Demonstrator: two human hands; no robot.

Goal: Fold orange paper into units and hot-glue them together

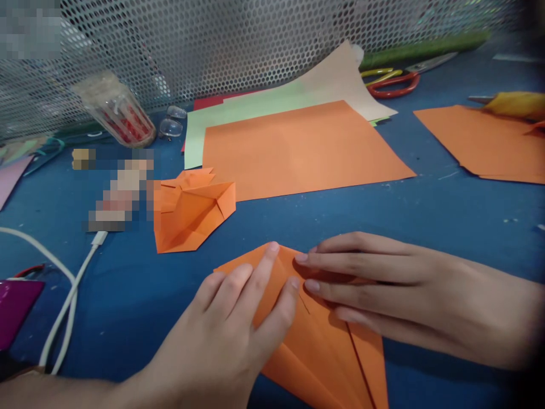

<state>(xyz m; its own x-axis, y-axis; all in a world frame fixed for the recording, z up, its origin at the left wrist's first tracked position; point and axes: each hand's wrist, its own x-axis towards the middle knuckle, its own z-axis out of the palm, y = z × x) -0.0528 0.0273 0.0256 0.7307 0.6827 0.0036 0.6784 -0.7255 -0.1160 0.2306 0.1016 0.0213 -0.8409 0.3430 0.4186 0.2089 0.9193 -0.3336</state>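
A folded sheet of orange paper (315, 352) with crease lines lies on the blue table at the bottom centre, its lower part cut off by the view. My left hand (242, 318) rests on its left side, fingers apart, with one fingertip at the paper's top corner. Across the right side of the same sheet, my right hand (392, 278) lies with fingers stretched out, pressing near the folded flap. Neither hand grips anything. Just beyond them sits a smaller folded orange paper piece (196, 216).
Flat orange paper (298, 150) lies over green and pale sheets farther back. More orange paper (472, 142) is at the right. Scissors (395, 85), a plastic container (123, 113) and a metal mesh panel (255, 45) are behind. A white cable (72, 292) runs along the left.
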